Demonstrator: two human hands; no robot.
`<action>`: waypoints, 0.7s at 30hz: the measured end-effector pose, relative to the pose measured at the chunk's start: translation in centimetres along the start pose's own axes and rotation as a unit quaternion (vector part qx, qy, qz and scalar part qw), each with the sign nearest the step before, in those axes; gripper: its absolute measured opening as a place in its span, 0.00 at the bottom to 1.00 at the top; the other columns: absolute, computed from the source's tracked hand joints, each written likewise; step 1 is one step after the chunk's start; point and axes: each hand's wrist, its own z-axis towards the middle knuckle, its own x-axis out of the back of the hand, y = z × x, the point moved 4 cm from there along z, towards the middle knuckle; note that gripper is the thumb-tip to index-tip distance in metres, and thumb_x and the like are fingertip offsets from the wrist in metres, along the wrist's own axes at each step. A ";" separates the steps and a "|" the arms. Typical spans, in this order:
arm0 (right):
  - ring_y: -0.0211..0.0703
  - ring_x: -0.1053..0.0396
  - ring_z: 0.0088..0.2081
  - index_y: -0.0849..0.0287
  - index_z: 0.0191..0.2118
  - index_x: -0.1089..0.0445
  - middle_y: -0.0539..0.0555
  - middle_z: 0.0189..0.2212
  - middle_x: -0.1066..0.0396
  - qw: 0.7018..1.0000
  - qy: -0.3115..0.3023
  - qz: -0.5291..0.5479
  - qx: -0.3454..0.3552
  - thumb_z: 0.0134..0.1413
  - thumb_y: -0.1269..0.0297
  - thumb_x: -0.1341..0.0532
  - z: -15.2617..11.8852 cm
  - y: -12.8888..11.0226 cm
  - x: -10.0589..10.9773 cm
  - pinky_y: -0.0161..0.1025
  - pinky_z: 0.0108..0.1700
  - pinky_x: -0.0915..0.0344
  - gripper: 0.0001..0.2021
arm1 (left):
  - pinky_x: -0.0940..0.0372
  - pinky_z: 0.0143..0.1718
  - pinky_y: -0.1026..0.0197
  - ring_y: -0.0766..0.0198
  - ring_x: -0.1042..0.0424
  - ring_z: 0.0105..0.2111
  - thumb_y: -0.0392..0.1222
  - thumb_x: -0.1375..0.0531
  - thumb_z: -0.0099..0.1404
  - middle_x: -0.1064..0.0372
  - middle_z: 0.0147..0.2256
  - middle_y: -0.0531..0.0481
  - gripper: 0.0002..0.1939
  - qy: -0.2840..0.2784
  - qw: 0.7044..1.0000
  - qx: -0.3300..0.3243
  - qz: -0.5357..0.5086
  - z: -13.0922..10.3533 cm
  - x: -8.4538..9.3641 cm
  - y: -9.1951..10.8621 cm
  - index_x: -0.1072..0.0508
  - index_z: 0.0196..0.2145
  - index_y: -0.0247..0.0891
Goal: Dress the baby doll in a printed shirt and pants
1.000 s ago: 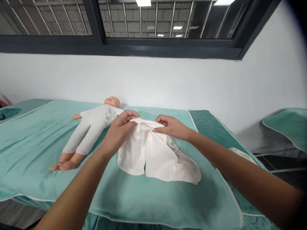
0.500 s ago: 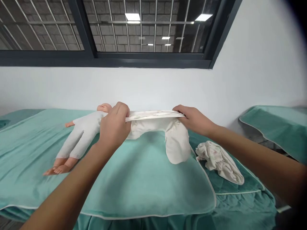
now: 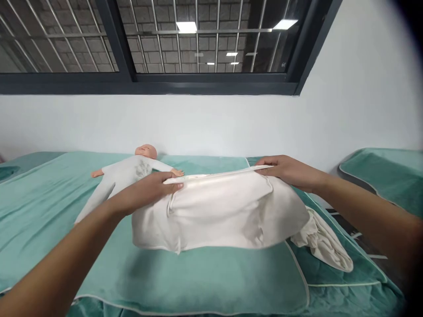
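Note:
A white cloth [image 3: 218,211] hangs spread between my two hands, over the green mat [image 3: 211,281]. My left hand [image 3: 158,187] pinches its upper left edge, thumb in front. On the upper right edge, the fingers of my right hand [image 3: 280,171] are closed. The cloth's lower edge hangs loose just above the mat. To the left lies a baby doll [image 3: 145,165] in a white suit, on its back, its lower legs hidden behind my left forearm.
A crumpled white cloth [image 3: 325,242] lies right of the mat, partly behind the held cloth. Further right is another green padded surface [image 3: 390,171]. Behind the bed stand a white wall and a dark-framed barred window [image 3: 211,83].
The held cloth, bunched in a narrow band before, now hangs open and wide. Both hands have come lower, and the right one has shifted right. More of the doll shows.

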 end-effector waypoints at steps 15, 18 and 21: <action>0.58 0.36 0.56 0.61 0.56 0.31 0.64 0.55 0.32 0.894 0.097 -0.432 -0.067 0.62 0.72 0.47 10.8 8.4 -10.8 0.50 0.55 0.38 0.18 | 0.35 0.49 0.43 0.41 0.31 0.52 0.45 0.49 0.70 0.31 0.52 0.34 0.20 0.175 0.924 0.036 0.338 9.5 -9.2 -5.8 0.31 0.53 0.32; 0.51 0.50 0.66 0.59 0.61 0.36 0.58 0.65 0.43 0.890 0.109 -0.443 0.010 0.60 0.79 0.50 9.3 8.5 -15.6 0.46 0.66 0.49 0.24 | 0.36 0.53 0.47 0.47 0.33 0.54 0.38 0.50 0.70 0.32 0.54 0.37 0.18 0.184 0.942 -0.060 0.273 8.6 -13.6 -4.7 0.31 0.54 0.33; 0.46 0.44 0.62 0.60 0.60 0.35 0.57 0.62 0.40 0.910 0.132 -0.382 0.095 0.62 0.77 0.52 8.0 8.7 -19.0 0.41 0.65 0.47 0.23 | 0.36 0.56 0.53 0.55 0.32 0.53 0.34 0.52 0.70 0.30 0.53 0.41 0.18 0.137 0.974 -0.090 0.154 8.3 -17.1 -4.4 0.30 0.53 0.34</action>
